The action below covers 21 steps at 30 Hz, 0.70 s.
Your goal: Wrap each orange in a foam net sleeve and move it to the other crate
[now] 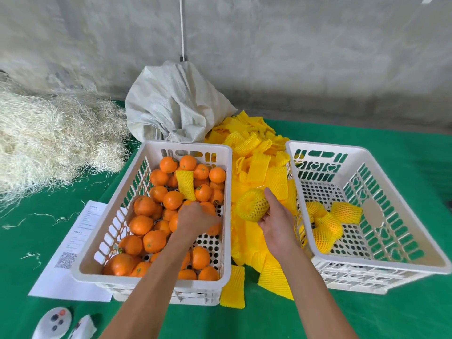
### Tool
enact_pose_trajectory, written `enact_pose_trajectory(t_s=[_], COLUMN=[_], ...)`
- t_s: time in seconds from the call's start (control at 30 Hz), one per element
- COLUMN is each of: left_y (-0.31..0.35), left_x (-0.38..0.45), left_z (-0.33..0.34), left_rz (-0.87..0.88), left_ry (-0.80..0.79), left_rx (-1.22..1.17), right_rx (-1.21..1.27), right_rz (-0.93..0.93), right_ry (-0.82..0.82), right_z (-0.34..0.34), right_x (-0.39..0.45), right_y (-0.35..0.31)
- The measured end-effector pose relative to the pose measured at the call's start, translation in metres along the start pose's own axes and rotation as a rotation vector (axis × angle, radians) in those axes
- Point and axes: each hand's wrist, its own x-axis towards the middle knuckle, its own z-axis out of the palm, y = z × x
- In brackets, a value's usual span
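The left white crate [227, 192] holds several bare oranges [146, 206], with one loose yellow foam sleeve [186, 185] lying on them. My left hand [195, 217] reaches down into this crate and is closed over an orange [215, 228], mostly hidden under the fingers. My right hand [275, 216] holds a wrapped orange [252, 204] in yellow foam net above the pile of sleeves between the crates. The right white crate [300, 211] contains three wrapped oranges [327, 223] at its near left.
A heap of flat yellow foam sleeves [259, 165] fills the gap between the crates. Behind it sits a white woven sack [176, 104]. Pale straw-like fibre [49, 138] is piled far left. A printed paper sheet [71, 253] lies on the green cloth [391, 314].
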Motion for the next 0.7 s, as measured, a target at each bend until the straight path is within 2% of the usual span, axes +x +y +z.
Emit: enact_pose_trajectory(t_s=[0.07,0.1,0.13,0.2,0.23,0.3,0.43,0.5,0.6,0.7], left_y=[0.000,0.005,0.011,0.022,0.027,0.037,0.038,0.033,0.030,0.032], left_x=[-0.006,-0.015,-0.026,-0.042,-0.047,-0.058,-0.061,-0.060,-0.060,-0.061], left_z=[-0.017,-0.025,-0.030,-0.028,-0.022,-0.012,-0.002,-0.001,-0.002,0.000], left_rz=[0.116,0.150,0.171,0.220,0.270,0.326,0.269,0.291,0.317,0.228], left_ry=[0.101,0.040,-0.090,-0.370,-0.465,-0.542,-0.492,-0.474,-0.431,-0.280], left_rx=[-0.341,-0.576,-0.798,-1.003,-1.021,-1.018,-1.056,-1.041,-0.996,-0.994], right_rx=[-0.020,-0.033,-0.044,-0.055,-0.053,-0.039,-0.076,-0.191,-0.392,-0.602], right_rz=[-0.031,-0.047,-0.058,-0.065,-0.058,-0.031,-0.032,-0.080,-0.291,-0.627], right_ry=[-0.003,-0.010,-0.019,-0.020,-0.017,-0.016,-0.065,-0.078,-0.113,-0.094], right_z=[0.000,0.002,0.004,0.010,0.013,0.016,0.007,0.002,0.000,0.005], right_x=[-0.002,-0.004,-0.006,-0.010,-0.012,-0.015,-0.015,-0.015,-0.016,-0.018], right_y=[-0.003,-0.004,-0.004,-0.006,-0.007,-0.009,-0.013,-0.015,-0.018,-0.019])
